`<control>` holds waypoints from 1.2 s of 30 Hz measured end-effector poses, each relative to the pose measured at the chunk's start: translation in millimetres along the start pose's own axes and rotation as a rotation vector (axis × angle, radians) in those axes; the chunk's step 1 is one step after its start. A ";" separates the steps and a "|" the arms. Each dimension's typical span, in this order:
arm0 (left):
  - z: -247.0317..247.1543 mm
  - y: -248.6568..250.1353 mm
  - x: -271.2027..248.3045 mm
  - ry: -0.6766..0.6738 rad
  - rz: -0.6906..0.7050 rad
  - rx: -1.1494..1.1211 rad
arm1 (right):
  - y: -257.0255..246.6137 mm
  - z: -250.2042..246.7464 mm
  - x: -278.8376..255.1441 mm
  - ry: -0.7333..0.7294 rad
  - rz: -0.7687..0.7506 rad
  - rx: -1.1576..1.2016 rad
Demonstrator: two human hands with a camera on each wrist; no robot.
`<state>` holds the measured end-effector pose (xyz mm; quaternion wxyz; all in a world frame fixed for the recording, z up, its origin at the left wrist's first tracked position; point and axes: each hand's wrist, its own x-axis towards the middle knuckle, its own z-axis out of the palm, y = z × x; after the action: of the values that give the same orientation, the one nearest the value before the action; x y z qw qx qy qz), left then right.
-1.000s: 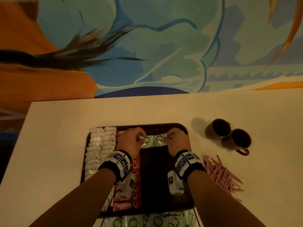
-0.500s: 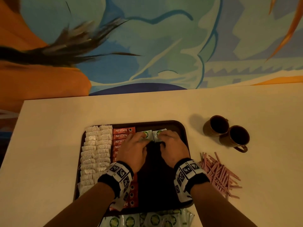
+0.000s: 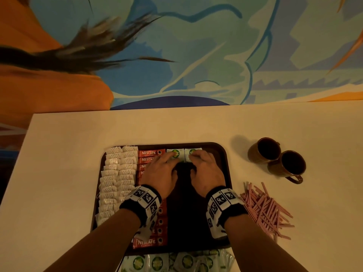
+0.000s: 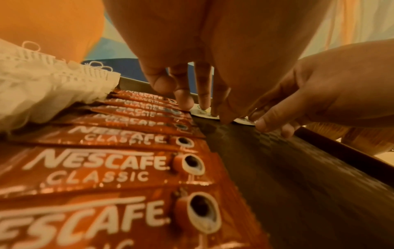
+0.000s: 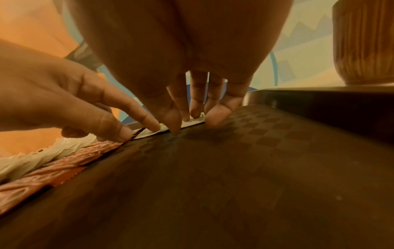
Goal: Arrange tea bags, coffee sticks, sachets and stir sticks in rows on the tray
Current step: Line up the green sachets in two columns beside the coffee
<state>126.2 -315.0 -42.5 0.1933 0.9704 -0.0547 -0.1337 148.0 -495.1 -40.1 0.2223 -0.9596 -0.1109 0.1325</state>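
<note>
Two green-and-white sachets, the left sachet (image 3: 173, 153) (image 4: 202, 114) and the right sachet (image 3: 193, 152) (image 5: 192, 122), lie side by side at the far edge of the dark tray (image 3: 222, 154). My left hand (image 3: 169, 159) presses straight fingertips (image 4: 185, 102) on the left one. My right hand (image 3: 196, 160) presses its fingertips (image 5: 215, 116) on the right one. Left of them runs a column of red coffee sticks (image 3: 149, 154) (image 4: 106, 161). White tea bags (image 3: 117, 173) (image 4: 42, 80) fill two columns at the tray's left. Pink stir sticks (image 3: 265, 209) lie heaped on the table, right of the tray.
Two brown mugs (image 3: 265, 150) (image 3: 290, 163) stand right of the tray's far corner; one mug (image 5: 366, 42) shows in the right wrist view. Several loose sachets (image 3: 176, 262) lie on the table at the tray's near edge. The tray's right half (image 5: 213, 185) is bare.
Both hands carried the pinched sachets forward and down to the tray's far edge. The sachets now lie flat, with the fingers pressing on top.
</note>
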 end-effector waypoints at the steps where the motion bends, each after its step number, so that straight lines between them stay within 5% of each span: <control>1: -0.2 -0.4 0.2 0.001 0.000 -0.007 | -0.9 -0.2 0.2 -0.005 0.000 -0.003; 13: -6.2 7.2 0.6 -0.009 -0.006 -0.025 | -3.3 -2.6 1.2 -0.001 0.001 -0.003; 22: -19.9 7.9 -21.3 0.119 0.016 -0.148 | -3.0 -16.9 -15.7 0.093 0.091 0.109; 36: -17.4 -8.5 -144.1 -0.069 0.119 -0.260 | -29.8 -10.9 -166.2 0.097 0.315 0.305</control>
<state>-6.5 -278.1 4.0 0.3231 0.9271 -0.1008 -0.1612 -9.5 -518.5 17.1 0.3462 -0.9256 0.0725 0.1346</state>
